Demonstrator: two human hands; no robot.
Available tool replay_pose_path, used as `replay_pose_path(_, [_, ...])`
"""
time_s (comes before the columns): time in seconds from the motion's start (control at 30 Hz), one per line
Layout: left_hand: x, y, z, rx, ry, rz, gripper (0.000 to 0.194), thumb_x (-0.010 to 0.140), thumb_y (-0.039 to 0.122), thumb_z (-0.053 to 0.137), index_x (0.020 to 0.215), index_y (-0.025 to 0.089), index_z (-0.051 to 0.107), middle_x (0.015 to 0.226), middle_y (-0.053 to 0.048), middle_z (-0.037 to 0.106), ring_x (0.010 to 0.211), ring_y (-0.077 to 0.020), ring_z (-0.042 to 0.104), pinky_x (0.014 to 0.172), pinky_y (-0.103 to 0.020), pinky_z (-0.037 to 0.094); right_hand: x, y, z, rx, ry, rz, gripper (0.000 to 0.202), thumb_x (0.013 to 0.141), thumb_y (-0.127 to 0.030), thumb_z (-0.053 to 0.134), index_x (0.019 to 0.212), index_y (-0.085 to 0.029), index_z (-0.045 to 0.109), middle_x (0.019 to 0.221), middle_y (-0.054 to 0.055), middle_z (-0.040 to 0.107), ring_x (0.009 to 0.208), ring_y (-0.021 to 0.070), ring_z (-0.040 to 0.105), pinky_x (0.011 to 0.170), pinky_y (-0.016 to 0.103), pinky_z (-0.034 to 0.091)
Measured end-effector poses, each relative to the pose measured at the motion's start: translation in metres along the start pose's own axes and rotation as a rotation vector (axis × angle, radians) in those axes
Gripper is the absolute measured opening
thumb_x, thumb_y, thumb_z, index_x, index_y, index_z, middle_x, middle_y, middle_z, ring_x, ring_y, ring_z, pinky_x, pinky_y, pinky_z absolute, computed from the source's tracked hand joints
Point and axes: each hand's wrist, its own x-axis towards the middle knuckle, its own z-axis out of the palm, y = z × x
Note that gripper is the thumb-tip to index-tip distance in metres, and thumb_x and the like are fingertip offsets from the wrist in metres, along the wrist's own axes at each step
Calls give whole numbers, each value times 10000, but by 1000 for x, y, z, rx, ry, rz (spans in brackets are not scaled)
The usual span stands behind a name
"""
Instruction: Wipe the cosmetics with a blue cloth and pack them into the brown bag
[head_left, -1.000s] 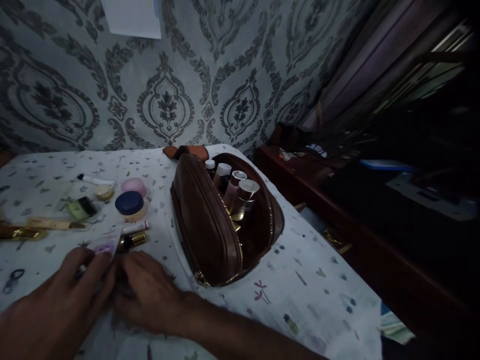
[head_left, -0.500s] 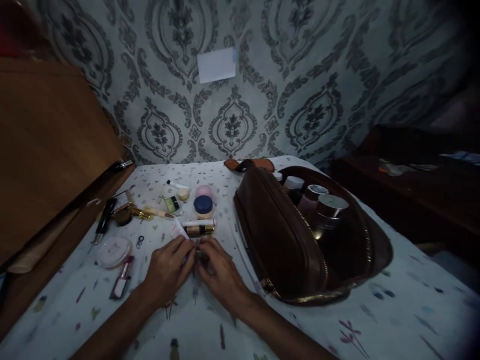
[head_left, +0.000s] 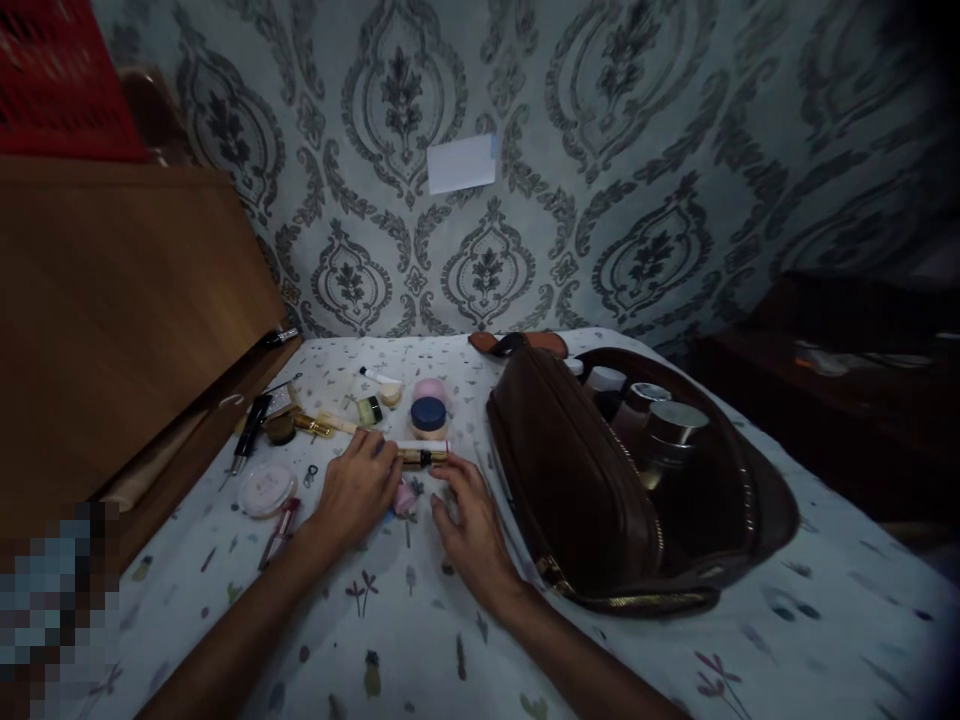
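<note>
My left hand (head_left: 358, 487) is closed over a small tube with a pink cap (head_left: 405, 497); its fingers hide most of the tube. My right hand (head_left: 474, 525) rests just to the right, fingers apart and empty, its fingertips near the end of a black-and-gold cosmetic tube (head_left: 417, 458). Beyond it lies a white stick (head_left: 427, 445). A blue-lidded jar (head_left: 429, 413) and a pink round item (head_left: 430, 390) stand behind. Left of my left hand are a round compact (head_left: 268, 490) and a dark red lip tube (head_left: 280, 533), partly behind my forearm.
A brown zip bag (head_left: 570, 470) stands open at right, holding several bottles, one with a silver cap (head_left: 677, 422). More cosmetics, including a black tube (head_left: 251, 432) and a gold tube (head_left: 313, 425), lie left. A wooden panel (head_left: 127, 320) borders the left side.
My hands have moved apart, the right one opening. The pink cap now shows beside my left hand. The camera view has shifted slightly, bringing a red basket into sight at upper left.
</note>
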Motion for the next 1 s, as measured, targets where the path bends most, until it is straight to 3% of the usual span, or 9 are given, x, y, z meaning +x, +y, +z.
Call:
replay_pose_path(0.13, [11, 6, -2, -10, -133, 96, 166, 961, 197, 466, 1046, 207, 608, 1051, -68, 641, 1048, -230, 560, 754, -307, 502, -2, 9, 4, -12, 14, 18, 367, 834, -155, 477, 1186, -196, 574, 1326, 123, 538, 1306, 241, 483, 1096, 455, 409])
replay_pose_path(0.27, [16, 8, -1, -74, -224, 42, 204, 981, 248, 441, 1049, 209, 629, 1054, -70, 626, 997, -220, 595, 758, -312, 504, -2, 14, 5, -6, 5, 7, 441, 814, -127, 465, 1242, -209, 537, 1325, 112, 549, 1307, 230, 484, 1102, 456, 408])
replay_pose_path(0.43, [15, -2, 4, -290, -203, 6, 148, 929, 286, 534, 1026, 230, 631, 1037, -37, 590, 977, -180, 598, 818, -281, 481, -1, 14, 6, -22, 19, -3, 453, 819, -118, 460, 1259, -200, 534, 1290, 130, 553, 1259, 253, 512, 1065, 482, 443])
replay_pose_path(0.6, [12, -11, 8, -446, -237, -22, 110, 911, 287, 543, 1005, 248, 584, 980, 2, 651, 957, -183, 608, 812, -278, 450, -1, 19, 6, -30, 6, -13, 411, 838, -140, 462, 1236, -193, 547, 1229, 124, 554, 1195, 251, 539, 1044, 467, 459])
replay_pose_path(0.8, [7, -15, 14, -542, -206, -19, 175, 901, 334, 567, 1019, 223, 635, 990, -26, 633, 987, -207, 591, 850, -307, 437, -1, 24, 7, -96, 8, -14, 402, 804, -130, 479, 1183, -198, 595, 1183, 108, 566, 1149, 252, 560, 1013, 438, 477])
replay_pose_path(1.0, [3, -20, 19, -609, -147, 57, 159, 904, 341, 558, 929, 229, 667, 941, -19, 623, 946, -193, 592, 832, -287, 447, 0, 12, 3, -164, -106, -101, 363, 826, -80, 454, 1107, -206, 645, 1066, 100, 660, 1032, 267, 587, 907, 430, 495])
